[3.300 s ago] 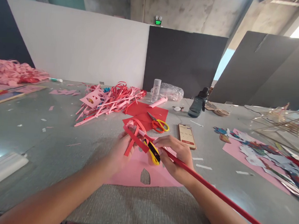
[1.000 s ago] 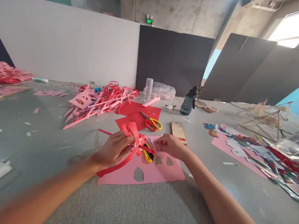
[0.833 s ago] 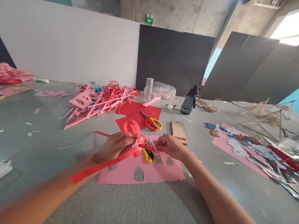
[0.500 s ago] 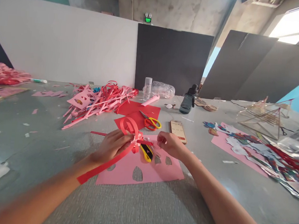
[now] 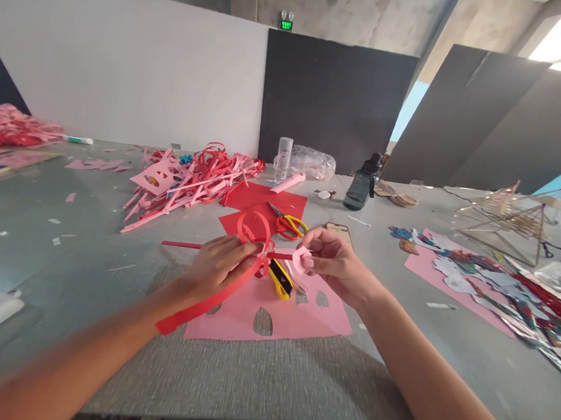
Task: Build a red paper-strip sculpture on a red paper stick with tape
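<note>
My left hand (image 5: 218, 263) is closed around a thin red stick (image 5: 180, 245) wound with a curled red paper strip (image 5: 194, 313), which loops above the fingers and trails down over the wrist. Small pale pink bits cluster where strip and stick meet. Pinched between the thumb and fingers of my right hand (image 5: 339, 266) is a small pink paper piece (image 5: 300, 261), touching the stick's right end. Below lies a pink sheet (image 5: 237, 320) with petal-shaped cutouts, and on it a yellow and black utility knife (image 5: 281, 280).
Scissors (image 5: 293, 225) rest by red paper (image 5: 243, 195). A phone (image 5: 341, 230) lies behind my right hand. Further back are a pile of pink and red strips (image 5: 192, 187), a clear bottle (image 5: 283, 160) and a dark bottle (image 5: 360, 187). Foil-like scraps (image 5: 511, 296) spread at the right.
My right hand has turned and now holds the pink paper piece up at the stick's end. My left hand keeps its grip. The view has shifted slightly.
</note>
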Motion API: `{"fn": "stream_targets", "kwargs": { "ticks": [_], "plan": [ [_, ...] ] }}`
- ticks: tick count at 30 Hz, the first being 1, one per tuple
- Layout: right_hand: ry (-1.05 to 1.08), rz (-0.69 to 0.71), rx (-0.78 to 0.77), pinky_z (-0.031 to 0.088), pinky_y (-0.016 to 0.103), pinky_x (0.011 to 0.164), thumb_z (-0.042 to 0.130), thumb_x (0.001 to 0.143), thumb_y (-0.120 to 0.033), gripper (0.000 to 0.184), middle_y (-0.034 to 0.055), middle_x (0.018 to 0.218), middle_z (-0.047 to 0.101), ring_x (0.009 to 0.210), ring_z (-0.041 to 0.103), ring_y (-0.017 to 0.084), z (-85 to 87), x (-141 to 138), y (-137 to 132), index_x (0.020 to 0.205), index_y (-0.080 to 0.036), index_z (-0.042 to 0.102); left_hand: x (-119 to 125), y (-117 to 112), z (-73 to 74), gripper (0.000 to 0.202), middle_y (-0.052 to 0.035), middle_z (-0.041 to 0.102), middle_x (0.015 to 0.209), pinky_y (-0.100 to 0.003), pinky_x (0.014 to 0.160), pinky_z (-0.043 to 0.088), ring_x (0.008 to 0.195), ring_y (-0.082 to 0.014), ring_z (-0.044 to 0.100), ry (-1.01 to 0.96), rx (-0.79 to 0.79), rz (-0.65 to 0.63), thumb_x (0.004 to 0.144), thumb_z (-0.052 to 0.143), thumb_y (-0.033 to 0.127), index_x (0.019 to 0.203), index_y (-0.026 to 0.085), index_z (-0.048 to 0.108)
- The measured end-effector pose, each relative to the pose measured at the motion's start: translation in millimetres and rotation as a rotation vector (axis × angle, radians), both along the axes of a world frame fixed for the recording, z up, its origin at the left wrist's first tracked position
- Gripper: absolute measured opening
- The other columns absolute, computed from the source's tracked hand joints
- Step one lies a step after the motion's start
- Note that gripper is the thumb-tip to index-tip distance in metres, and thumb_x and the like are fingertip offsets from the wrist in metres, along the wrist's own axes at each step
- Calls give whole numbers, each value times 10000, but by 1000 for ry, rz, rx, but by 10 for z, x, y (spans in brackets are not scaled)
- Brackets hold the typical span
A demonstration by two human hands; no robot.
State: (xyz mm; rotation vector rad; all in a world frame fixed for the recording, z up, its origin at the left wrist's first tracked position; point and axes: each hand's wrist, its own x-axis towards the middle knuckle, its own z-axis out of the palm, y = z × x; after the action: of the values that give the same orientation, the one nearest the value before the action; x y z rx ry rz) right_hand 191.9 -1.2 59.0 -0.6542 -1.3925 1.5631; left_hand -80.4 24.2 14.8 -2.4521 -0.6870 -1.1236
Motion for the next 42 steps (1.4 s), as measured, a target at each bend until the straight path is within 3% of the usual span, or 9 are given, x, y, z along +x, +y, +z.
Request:
{"fn": "stream_targets", "kwargs": {
  "ticks": [7,10,16,24,29,35,42],
  "plan": [
    [60,59,-88,462,203,563,921,682,-184,322,-47,758,666,634,602,84,-43,-84,-45,751,-212,607,38,-11,-13,179,-41,741,852,-301,675,530,727,-184,694,-59,8,-4,1034,461,177,1118,203,617],
    [21,79,-69,470,223,586,907,706,-203,253,-31,770,671,658,600,94,-30,-80,-51,716,-201,654,13,15,-42,201,-38,740,856,-296,657,523,738,-186,700,-34,17,-19,1046,460,196,1181,208,608],
    [-13,37,-80,467,236,611,933,675,-245,207,-10,813,679,706,590,107,-16,-73,-42,773,-205,754,7,32,-78,187,-32,740,865,-307,661,523,745,-186,700,-74,-10,-19,1029,491,176,1157,238,612],
    [-68,-3,-30,431,235,529,930,693,-252,239,0,842,684,645,561,101,-62,-65,-33,867,-212,772,15,2,3,212,-18,717,781,-290,645,524,682,-178,678,-30,17,-14,1035,462,196,1164,224,629],
    [-61,-43,16,483,215,578,942,675,-249,243,5,896,665,701,583,95,-46,-71,-39,867,-214,797,-1,23,12,180,-12,711,768,-272,632,517,674,-171,680,-27,72,-10,1029,477,185,1129,216,623],
    [-60,-66,104,563,252,732,919,699,-225,213,24,1007,652,843,630,124,-28,-85,-73,888,-233,822,-15,25,7,214,-20,714,777,-281,612,517,666,-175,674,-19,32,-28,1053,432,239,1142,221,626],
    [-66,-79,105,555,241,690,914,712,-228,211,33,1032,647,855,624,131,-74,-99,-65,906,-258,837,-22,33,-47,192,-5,704,756,-291,643,537,650,-171,678,-21,7,25,1047,457,245,1124,248,632]
  ]
}}
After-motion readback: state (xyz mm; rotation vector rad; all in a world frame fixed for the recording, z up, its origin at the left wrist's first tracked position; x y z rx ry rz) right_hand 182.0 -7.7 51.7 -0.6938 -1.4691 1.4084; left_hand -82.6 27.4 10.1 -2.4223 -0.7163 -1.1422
